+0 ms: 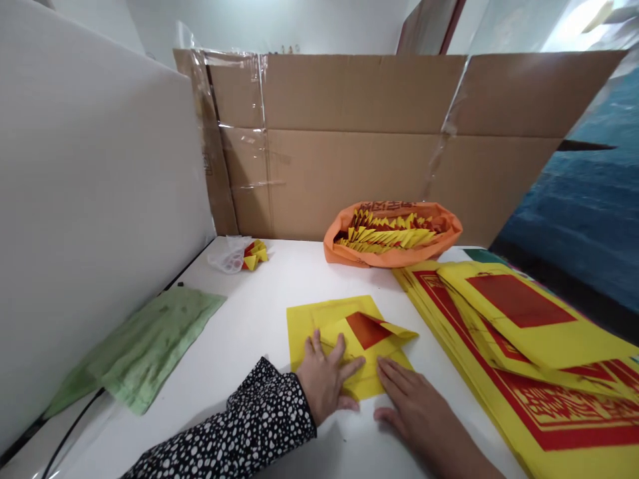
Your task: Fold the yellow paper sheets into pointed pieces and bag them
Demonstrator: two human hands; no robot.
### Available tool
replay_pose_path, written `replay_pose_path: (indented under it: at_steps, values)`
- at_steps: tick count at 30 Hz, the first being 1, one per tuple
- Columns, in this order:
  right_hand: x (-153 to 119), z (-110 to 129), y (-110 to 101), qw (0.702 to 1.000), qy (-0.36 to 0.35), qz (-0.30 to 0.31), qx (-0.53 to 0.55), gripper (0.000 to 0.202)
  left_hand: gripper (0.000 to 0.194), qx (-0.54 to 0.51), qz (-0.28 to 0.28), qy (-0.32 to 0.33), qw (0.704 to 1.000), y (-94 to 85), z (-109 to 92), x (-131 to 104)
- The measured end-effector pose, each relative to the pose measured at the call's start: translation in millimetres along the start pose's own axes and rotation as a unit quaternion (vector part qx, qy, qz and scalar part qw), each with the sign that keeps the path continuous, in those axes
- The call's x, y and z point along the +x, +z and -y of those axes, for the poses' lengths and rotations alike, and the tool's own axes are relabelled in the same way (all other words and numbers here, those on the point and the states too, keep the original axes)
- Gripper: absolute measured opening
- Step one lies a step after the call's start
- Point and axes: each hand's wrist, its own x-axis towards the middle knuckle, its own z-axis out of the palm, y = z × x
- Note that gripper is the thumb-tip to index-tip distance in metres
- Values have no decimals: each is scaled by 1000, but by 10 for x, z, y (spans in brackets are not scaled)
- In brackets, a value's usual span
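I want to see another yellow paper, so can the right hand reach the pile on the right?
Probably yes: the right hand is near the pile of papers, and I see nothing standing between them. It would just need to leave the yellow paper.

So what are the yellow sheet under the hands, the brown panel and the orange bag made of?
Yellow sheet: probably matte paper, thin and crisp-edged.
Brown panel: dull cardboard, likely, with straight creases.
Orange bag: low-sheen plastic or fabric; its rim curves softly.
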Motion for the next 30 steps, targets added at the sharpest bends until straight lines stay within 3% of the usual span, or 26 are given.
replay_pose_path:
  at_steps: [2, 4, 6, 8, 10, 13, 15, 17, 21, 23, 26, 30]
  values:
    - [156, -43, -275, 998, 58, -30, 1, 30, 80, -22, -7, 23, 999, -18, -32, 70]
    - [391, -145, -465, 981, 152, -118, 4, 35, 70, -75, -9, 86, 993, -43, -26, 158]
    - [629, -279, -506, 973, 193, -104, 70, 24, 48, -145, -15, 128, 981, -54, 14, 242]
    - [810, -397, -407, 978, 167, -38, 116, 18, 25, -206, -37, 120, 970, -40, 73, 298]
    - [912, -463, -247, 988, 129, 9, 79, 27, 17, -250, -71, 88, 962, -9, 133, 320]
    - [951, -448, -94, 994, 112, 16, 8, 36, 40, -275, -102, 23, 956, 30, 199, 318]
    - [940, -364, -112, 994, 110, -8, 14, 32, 65, -266, -121, -19, 956, 18, 232, 317]
    - [916, -226, -196, 994, 86, -59, 24, 19, 72, -247, -166, -39, 954, -35, 276, 324]
    - [813, 89, -313, 985, -37, -163, -43, 22, 40, -174, -256, 31, 950, -173, 453, 326]
    - [720, 163, -265, 980, -107, -149, -80, 30, 29, -145, -248, 76, 955, -187, 559, 292]
    - [560, 113, -108, 975, -173, -93, -100, 38, 28, -130, -160, 113, 972, -124, 646, 182]
    - [499, -26, -12, 982, -168, -45, -77, 36, 34, -171, -77, 98, 977, -76, 599, 49]
